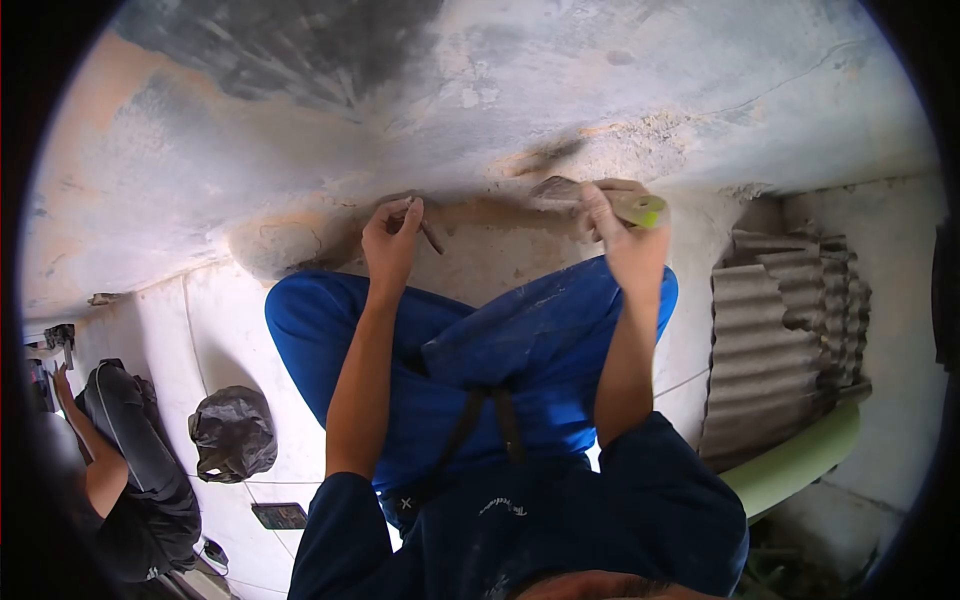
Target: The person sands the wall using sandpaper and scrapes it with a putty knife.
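Note:
My right hand (625, 225) is closed around a putty knife (648, 211) whose handle has a bright green end. Its grey blade (555, 187) points left, close to the base of the plastered wall (640, 90); I cannot tell if it touches. Pinched in my left hand (393, 235) is a thin brown strip (432, 238), its kind unclear, with one end jutting out to the lower right. That hand is by the foot of the wall. Between the hands and my legs, a dusty, brown-stained patch of floor (500, 235) shows. The plaster above the blade is rough and chipped.
Stacked corrugated sheets (755, 340) and a pale green roll (800, 455) lie on the right. On the left are a black plastic bag (233, 432), a dark flat device (279, 516) and another person (135, 450) in dark clothes. My crossed legs (500, 340) are close to the wall.

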A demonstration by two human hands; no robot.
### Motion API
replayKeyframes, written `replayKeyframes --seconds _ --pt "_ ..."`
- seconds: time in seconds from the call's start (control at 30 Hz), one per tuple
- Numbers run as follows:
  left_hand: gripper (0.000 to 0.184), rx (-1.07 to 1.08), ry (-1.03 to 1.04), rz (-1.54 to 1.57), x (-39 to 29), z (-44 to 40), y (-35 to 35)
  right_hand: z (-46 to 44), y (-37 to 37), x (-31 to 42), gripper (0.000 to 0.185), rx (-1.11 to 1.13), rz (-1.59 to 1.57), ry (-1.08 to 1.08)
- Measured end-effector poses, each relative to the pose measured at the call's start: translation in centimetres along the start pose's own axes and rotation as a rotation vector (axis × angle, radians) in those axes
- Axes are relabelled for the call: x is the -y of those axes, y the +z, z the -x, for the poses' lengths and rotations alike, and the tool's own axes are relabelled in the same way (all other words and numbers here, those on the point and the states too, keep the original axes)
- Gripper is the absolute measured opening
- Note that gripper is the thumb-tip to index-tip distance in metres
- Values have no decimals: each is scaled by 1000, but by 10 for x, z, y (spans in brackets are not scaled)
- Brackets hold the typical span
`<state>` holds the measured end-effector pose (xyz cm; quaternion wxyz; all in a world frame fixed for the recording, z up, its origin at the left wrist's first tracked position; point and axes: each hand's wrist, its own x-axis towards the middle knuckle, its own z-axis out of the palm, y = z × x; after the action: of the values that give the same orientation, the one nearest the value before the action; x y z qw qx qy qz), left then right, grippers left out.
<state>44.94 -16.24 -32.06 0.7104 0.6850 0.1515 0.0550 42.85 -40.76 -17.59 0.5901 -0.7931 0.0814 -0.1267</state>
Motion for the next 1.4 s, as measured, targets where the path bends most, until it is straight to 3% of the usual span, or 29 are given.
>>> replayKeyframes --seconds 0.1,0.23,0.33,0.57,0.7,0.8,1.0,1.1,1.23,1.4 --pt "26 -1 1 -6 2 -1 1 -8 -18 13 18 -16 -68 -124" --pt "26 -6 3 -38 0 0 1 -6 0 12 17 -178 -82 -72" --pt "25 -10 6 -33 2 2 1 -17 35 -49 18 -186 -203 -100" --pt "25 -23 -21 -64 8 -2 0 -4 11 -25 23 -322 -321 -106" --pt "25 2 -1 -58 7 0 5 -6 41 -51 22 -344 -443 -117" --pt "25 0 14 -103 3 -1 6 -6 26 -45 21 -219 -322 -43" --pt "26 -19 9 -93 8 0 1 7 25 -36 18 -284 -440 -43" --pt "26 -21 1 -129 11 0 2 -4 50 -66 19 -128 -383 53" --pt "26 -1 13 -100 11 -3 4 7 56 -56 20 -83 -414 102" --pt "25 -32 7 -151 12 0 -1 9 43 -49 13 -64 -420 -44"
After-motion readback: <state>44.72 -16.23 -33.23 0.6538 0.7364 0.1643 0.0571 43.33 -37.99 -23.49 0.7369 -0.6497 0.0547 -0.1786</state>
